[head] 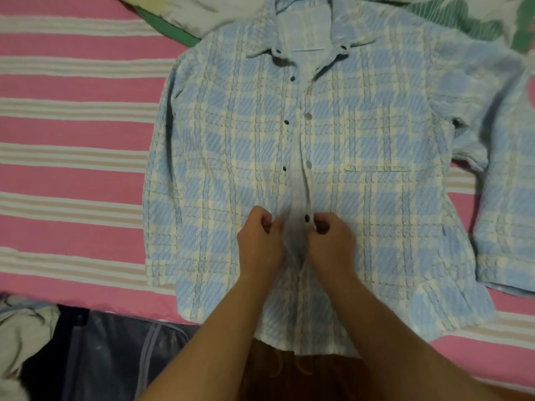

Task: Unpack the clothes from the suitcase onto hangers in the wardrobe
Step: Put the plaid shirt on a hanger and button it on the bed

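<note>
A blue and cream plaid shirt (362, 146) lies flat, front up, on the striped bed. A pale hanger (308, 49) shows inside its open collar. The front placket is open above my hands, with dark buttons down its left edge. My left hand (262, 241) pinches the left placket edge low on the shirt. My right hand (330, 238) pinches the right edge beside a dark button (307, 217). Both hands have their fingers curled on the fabric, close together.
The bed carries a pink and white striped sheet (72, 134). A green and white patterned cloth (463, 15) lies at the head of the bed. An open dark suitcase (110, 351) with pale clothes (23, 337) sits at lower left.
</note>
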Demonstrator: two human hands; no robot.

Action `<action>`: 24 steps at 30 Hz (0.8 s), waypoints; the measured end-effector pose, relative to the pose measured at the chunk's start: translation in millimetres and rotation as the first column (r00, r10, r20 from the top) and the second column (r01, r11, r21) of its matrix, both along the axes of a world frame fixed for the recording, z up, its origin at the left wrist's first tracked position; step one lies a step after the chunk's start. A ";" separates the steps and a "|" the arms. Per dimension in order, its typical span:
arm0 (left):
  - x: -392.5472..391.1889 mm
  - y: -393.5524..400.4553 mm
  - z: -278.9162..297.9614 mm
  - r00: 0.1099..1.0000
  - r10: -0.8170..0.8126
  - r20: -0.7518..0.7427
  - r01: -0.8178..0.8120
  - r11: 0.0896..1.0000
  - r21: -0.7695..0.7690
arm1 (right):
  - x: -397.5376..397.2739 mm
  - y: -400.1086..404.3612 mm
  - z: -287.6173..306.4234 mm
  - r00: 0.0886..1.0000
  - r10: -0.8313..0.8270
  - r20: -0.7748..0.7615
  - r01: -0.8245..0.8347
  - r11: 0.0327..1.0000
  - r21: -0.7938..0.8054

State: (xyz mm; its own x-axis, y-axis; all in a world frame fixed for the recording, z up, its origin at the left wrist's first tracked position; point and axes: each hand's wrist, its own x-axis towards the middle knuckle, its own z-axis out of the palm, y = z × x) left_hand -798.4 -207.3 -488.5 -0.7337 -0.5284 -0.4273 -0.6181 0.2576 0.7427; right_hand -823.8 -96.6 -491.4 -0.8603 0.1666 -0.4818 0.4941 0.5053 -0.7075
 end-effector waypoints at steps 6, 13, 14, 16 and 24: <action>3.6 0.0 16.3 0.995 0.097 0.032 -0.103 0.953 0.285 | 17.0 -6.9 16.4 0.997 -0.013 -0.080 0.004 0.994 -0.112; 2.0 -5.0 20.0 0.994 0.086 0.066 -0.101 0.956 0.276 | 13.2 -10.3 13.6 0.994 0.070 -0.087 -0.073 0.996 -0.041; 1.2 -4.6 21.2 0.996 0.071 0.058 -0.083 0.967 0.240 | 13.6 -10.6 13.5 0.991 0.085 -0.103 -0.088 0.996 -0.021; 0.1 -3.2 21.6 0.998 0.041 0.043 -0.048 0.983 0.177 | 14.3 -10.5 13.6 0.986 0.115 -0.118 -0.115 0.993 0.011; -2.3 -4.2 30.0 0.984 -0.162 0.068 0.160 0.986 0.040 | 22.0 -11.4 30.3 0.885 0.401 -0.236 -0.325 0.895 0.305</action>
State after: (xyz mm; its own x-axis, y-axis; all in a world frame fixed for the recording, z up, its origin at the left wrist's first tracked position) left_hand -800.7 -211.5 -458.5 -0.7753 -0.3900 -0.4968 -0.6218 0.3331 0.7088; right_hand -801.8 -107.9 -461.1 -0.9763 -0.1030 -0.1902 0.0367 0.7875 -0.6153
